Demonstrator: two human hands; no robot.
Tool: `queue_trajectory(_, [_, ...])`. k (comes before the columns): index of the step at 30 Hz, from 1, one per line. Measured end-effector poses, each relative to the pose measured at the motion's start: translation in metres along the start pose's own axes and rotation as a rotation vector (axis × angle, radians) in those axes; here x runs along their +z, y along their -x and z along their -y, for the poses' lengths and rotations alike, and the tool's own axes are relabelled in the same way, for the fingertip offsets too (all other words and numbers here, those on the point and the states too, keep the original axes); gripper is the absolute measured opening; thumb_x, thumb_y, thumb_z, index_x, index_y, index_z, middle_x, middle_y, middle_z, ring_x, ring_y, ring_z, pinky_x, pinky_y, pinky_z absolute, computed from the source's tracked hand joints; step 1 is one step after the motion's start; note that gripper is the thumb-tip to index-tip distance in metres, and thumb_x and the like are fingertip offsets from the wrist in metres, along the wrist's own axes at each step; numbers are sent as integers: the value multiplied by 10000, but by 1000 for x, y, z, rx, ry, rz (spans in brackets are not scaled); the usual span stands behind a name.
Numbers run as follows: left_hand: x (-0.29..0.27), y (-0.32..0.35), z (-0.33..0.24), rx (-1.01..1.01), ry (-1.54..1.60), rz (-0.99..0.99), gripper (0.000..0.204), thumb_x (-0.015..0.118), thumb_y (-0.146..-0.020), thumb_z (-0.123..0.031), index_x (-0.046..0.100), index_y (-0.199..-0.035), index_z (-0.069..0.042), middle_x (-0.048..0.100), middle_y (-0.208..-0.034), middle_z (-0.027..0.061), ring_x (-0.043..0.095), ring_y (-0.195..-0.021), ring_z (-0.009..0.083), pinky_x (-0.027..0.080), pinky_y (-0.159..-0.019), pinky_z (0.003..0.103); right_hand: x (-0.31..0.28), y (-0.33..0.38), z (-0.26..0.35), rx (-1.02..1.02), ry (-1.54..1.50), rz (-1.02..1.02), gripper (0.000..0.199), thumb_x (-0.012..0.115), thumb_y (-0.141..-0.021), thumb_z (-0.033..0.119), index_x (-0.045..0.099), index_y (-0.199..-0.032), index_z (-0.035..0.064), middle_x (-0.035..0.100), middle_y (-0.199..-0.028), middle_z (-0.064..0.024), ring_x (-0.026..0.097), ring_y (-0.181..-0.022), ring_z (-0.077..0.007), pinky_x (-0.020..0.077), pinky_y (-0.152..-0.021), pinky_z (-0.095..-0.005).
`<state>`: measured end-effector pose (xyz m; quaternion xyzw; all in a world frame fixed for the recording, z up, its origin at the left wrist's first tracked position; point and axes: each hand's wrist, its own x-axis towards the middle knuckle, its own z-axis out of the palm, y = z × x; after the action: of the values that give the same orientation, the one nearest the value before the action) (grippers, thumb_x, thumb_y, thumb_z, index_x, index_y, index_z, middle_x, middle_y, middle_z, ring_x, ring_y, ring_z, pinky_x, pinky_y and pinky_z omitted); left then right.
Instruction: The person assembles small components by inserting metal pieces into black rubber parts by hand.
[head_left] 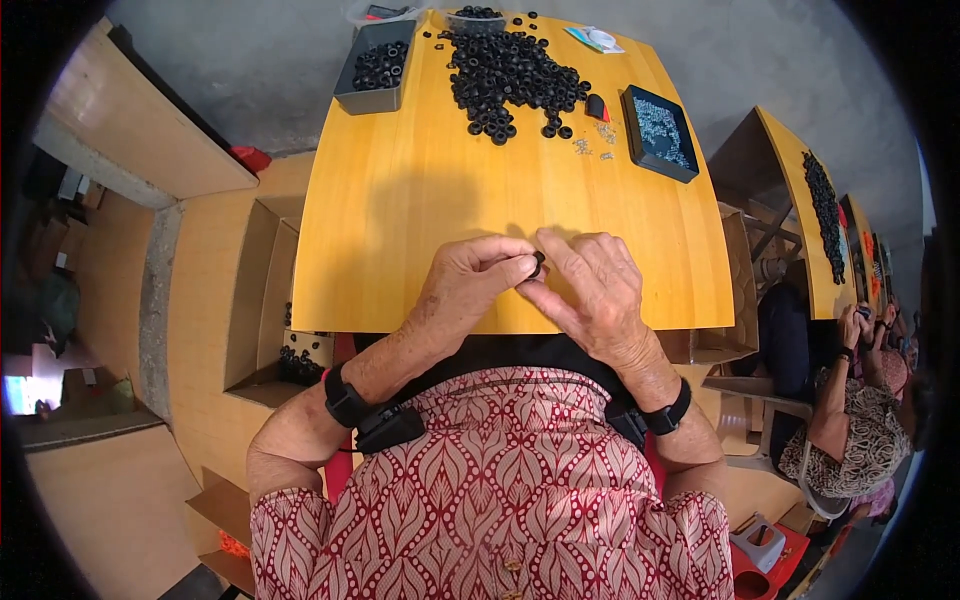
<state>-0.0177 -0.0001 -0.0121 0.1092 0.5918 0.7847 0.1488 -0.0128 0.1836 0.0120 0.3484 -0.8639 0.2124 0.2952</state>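
Note:
Between the thumb and fingertips of my left hand (472, 278) is a small black round part (538, 264), held just above the near part of the yellow table (400, 215). My right hand (600, 290) comes close from the other side. Its fingers are apart, the index finger lifted and the thumb just below the part. Whether that thumb touches the part I cannot tell. A big pile of similar black ring-shaped parts (515, 80) covers the far middle of the table.
More black parts fill a grey bin (372, 95) at the far left. Small metal pieces lie in a dark tray (660, 135) at the far right, with a few loose beside it. A cardboard box (255, 345) stands left of the table. Other people (850, 440) sit at tables on the right.

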Motion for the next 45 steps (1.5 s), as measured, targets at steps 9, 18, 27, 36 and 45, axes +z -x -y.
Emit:
queue_trajectory(9, [5, 0, 3, -14, -40, -65, 219, 626, -926, -133, 672, -1041, 49, 664, -978, 50, 589, -927, 97, 469, -829, 250, -1, -2, -10, -89, 49, 33, 360, 790, -721, 177, 646, -998, -1, 582, -787, -72, 575, -742, -244, 460, -668, -359])
queue_trajectory(18, [-4, 0, -6, -121, -158, 86, 285, 649, -926, -177, 661, -1108, 42, 658, -1007, 33, 574, -938, 90, 465, -852, 252, -2, -1, -5, -111, 82, 18, 273, 772, -725, 141, 624, -907, 1, 526, -726, -73, 536, -693, -242, 453, -636, -356])
queue_trajectory(27, [5, 6, 7, -91, -94, -65, 218, 659, -906, -112, 672, -1065, 37, 656, -990, 28, 570, -932, 85, 462, -845, 247, 3, 2, -2, -83, 91, 16, 226, 760, -735, 146, 575, -798, 33, 477, -704, -75, 505, -669, -242, 420, -611, -360])
queue_trajectory(36, [2, 2, -4, -124, -140, 41, 242, 642, -925, -176, 678, -1051, 27, 660, -956, 32, 571, -915, 84, 457, -826, 240, 2, 4, -7, -60, -8, 13, 249, 788, -716, 138, 553, -738, 57, 468, -673, -60, 500, -634, -238, 414, -587, -355])
queue_trajectory(45, [9, -1, -3, -108, 56, -53, 337, 568, -985, -281, 626, -1142, 11, 650, -1053, 58, 594, -983, 113, 474, -904, 265, 1, -2, -2, -88, -15, -44, 265, 825, -681, 125, 569, -714, 64, 494, -665, -45, 508, -608, -214, 412, -559, -340])
